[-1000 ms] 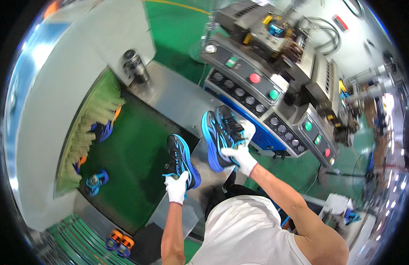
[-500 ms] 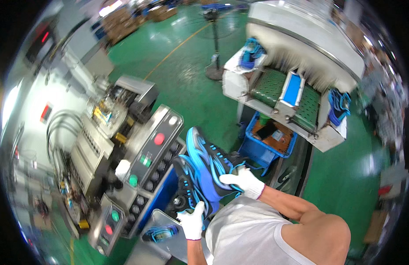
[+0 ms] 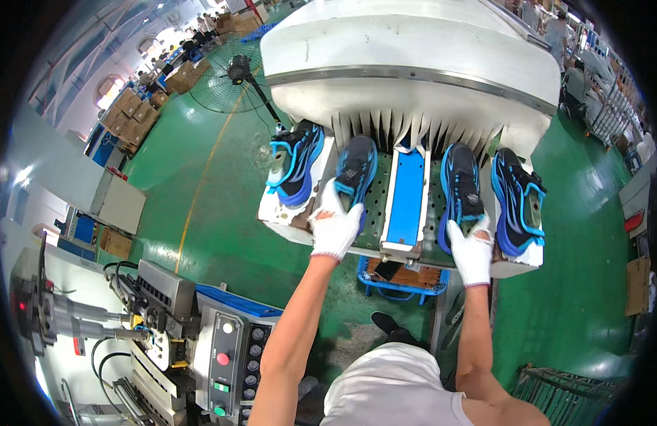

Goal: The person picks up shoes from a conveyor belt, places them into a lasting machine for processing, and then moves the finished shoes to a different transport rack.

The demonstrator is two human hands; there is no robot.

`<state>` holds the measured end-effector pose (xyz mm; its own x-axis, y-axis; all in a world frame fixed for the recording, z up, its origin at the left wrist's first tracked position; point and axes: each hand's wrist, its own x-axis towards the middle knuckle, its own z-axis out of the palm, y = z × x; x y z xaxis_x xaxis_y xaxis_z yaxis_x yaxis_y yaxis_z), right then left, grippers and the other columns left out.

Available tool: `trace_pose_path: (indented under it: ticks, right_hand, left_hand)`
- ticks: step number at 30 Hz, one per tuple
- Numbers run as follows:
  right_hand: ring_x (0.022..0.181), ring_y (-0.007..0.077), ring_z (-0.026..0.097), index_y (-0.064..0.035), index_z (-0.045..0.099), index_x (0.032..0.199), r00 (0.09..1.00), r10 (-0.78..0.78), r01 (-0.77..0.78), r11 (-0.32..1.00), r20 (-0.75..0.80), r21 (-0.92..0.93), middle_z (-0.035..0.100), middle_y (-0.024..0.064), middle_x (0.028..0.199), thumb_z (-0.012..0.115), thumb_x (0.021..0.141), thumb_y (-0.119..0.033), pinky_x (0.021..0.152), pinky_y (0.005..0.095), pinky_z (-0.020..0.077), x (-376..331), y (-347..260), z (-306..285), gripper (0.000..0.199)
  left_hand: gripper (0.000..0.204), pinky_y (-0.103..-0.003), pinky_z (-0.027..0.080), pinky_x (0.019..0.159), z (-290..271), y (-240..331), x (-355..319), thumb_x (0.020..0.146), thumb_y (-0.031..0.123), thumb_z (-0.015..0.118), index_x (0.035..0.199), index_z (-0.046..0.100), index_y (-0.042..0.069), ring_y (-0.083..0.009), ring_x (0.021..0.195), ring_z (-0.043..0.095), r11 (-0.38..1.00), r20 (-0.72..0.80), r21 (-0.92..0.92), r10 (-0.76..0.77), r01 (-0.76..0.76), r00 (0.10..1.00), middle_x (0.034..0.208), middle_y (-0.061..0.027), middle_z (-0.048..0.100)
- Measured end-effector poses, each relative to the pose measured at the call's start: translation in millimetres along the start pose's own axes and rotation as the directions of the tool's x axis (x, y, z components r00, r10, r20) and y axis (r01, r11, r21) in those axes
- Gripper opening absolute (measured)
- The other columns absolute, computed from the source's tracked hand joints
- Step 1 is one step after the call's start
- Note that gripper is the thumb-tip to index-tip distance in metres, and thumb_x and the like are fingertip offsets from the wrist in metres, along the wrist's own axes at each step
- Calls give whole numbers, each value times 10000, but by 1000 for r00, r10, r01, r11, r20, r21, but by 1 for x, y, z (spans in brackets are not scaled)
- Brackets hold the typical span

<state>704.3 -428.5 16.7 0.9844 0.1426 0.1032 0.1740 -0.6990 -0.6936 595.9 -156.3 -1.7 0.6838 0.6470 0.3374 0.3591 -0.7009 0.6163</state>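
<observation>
My left hand (image 3: pixel 335 226), in a white knit glove, grips the heel of a black and blue sneaker (image 3: pixel 357 167) lying toe-forward on the left green perforated belt. On the right belt, a matching sneaker (image 3: pixel 461 181) has its heel in the grasp of my gloved right hand (image 3: pixel 472 250). Both toes point at the strip curtain of a white machine (image 3: pixel 413 53). One more sneaker (image 3: pixel 300 165) rests on the left white ledge, and another (image 3: pixel 513 202) on the right ledge, each outside the belts. My fingers beneath the heels are partly hidden.
Between the belts runs a blue-topped divider (image 3: pixel 406 202). Below the machine's front stands a blue bin (image 3: pixel 406 287). A control panel (image 3: pixel 225 362) with coloured buttons sits at lower left. Behind, to the left, are a stand fan (image 3: pixel 238 71) and stacked cardboard boxes (image 3: pixel 132 117).
I have turned right from the button panel to the white machine. The two sneakers, earlier held together before my body, now lie apart on the belts, one at each hand.
</observation>
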Motion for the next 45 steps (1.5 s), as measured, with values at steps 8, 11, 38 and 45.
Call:
trace_pose_path:
  ticks: [8,11,38,45]
  right_hand:
    - [1135,478,621,-21,559,1335,979,-147,110,965,-143,-238,649,309,1222,692,923,-425,976,513,486,170,-29,76,592]
    - [1271,469,563,49,536,1399,594,-694,490,713,-406,-501,584,313,1363,676,956,-434,1097,500,453,156,-33,88,670]
    - [1094,296,678,63,606,1308,-604,-1,797,31,797,604,687,236,1219,800,840,-273,924,409,545,-420,-28,297,608]
    - [1091,262,649,68,534,1401,-446,130,856,-228,886,464,661,182,1293,800,902,-289,900,372,551,-413,-126,305,669]
  left_hand:
    - [850,-473,347,1165,51,7,125,897,390,656,1564,315,-13,-413,1358,507,989,135,-131,-43,61,990,1529,-283,451]
    - [797,-449,396,1145,10,-22,52,894,323,674,1532,363,-39,-413,1382,486,978,-3,-195,74,-73,997,1530,-284,445]
    - [998,-635,338,1128,14,213,-1051,847,447,772,1596,224,80,-439,1375,474,-403,-119,-915,321,-22,-940,1585,-262,343]
    - [563,-490,481,1007,12,223,-1204,954,354,674,1402,525,47,-440,1179,590,-478,-452,-837,329,266,-829,1342,-248,577]
